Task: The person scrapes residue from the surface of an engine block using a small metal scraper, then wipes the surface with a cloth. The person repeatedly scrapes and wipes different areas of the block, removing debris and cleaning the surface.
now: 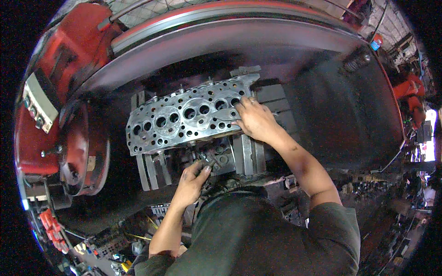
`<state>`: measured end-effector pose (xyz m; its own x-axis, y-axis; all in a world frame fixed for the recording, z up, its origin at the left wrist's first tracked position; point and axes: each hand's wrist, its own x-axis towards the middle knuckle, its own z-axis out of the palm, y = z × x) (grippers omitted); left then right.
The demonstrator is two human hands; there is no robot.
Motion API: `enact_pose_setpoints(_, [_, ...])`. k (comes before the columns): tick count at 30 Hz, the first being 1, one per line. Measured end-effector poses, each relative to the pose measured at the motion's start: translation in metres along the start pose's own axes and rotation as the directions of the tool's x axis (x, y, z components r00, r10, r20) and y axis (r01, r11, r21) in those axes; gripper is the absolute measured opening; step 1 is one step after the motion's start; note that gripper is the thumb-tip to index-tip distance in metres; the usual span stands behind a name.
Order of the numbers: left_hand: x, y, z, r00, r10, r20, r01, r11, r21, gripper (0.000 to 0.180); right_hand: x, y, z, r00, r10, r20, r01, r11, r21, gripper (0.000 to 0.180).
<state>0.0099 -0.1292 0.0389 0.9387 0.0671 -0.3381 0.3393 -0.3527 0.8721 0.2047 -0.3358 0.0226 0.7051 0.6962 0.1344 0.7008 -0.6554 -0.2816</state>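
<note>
A metal cylinder head lies across slotted metal supports, its flat face with round ports and bolt holes turned up. My right hand rests at its right end, fingers closed around what looks like a grey wrench lying flat over the face. My left hand is below the near edge, thumb and fingers pinched together beside small dark metal parts. What it grips, if anything, cannot be made out. Under the head, near that hand, a metal block with round holes is partly hidden.
Slotted supports stick out beneath the head toward me. A large dark machine tray with a red rim surrounds the work. At the left are a red machine housing, a round wheel and a pale control panel. A metal rail runs behind.
</note>
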Motion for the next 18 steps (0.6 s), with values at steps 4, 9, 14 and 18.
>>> enact_pose_setpoints(4, [0.011,0.012,0.001,0.996,0.066,-0.061,-0.066,0.998,-0.003,0.035,-0.013,-0.004,0.005,0.986,0.143,0.090,-0.161,0.956,0.244,0.044])
enact_pose_setpoints(9, [0.016,0.027,0.001,0.993,0.091,-0.073,-0.093,0.995,-0.032,0.036,-0.051,-0.021,0.010,0.817,0.252,0.519,-0.490,-0.172,0.855,0.048])
enact_pose_setpoints(14, [0.015,0.040,0.005,0.987,0.159,-0.013,-0.159,0.985,-0.061,0.033,-0.070,-0.043,0.003,0.777,0.367,0.512,-0.460,-0.224,0.859,0.044])
enact_pose_setpoints(18, [0.012,0.048,0.009,0.979,0.204,-0.003,-0.204,0.978,-0.045,0.031,-0.071,-0.051,-0.014,0.920,0.281,0.272,-0.337,0.216,0.916,0.046])
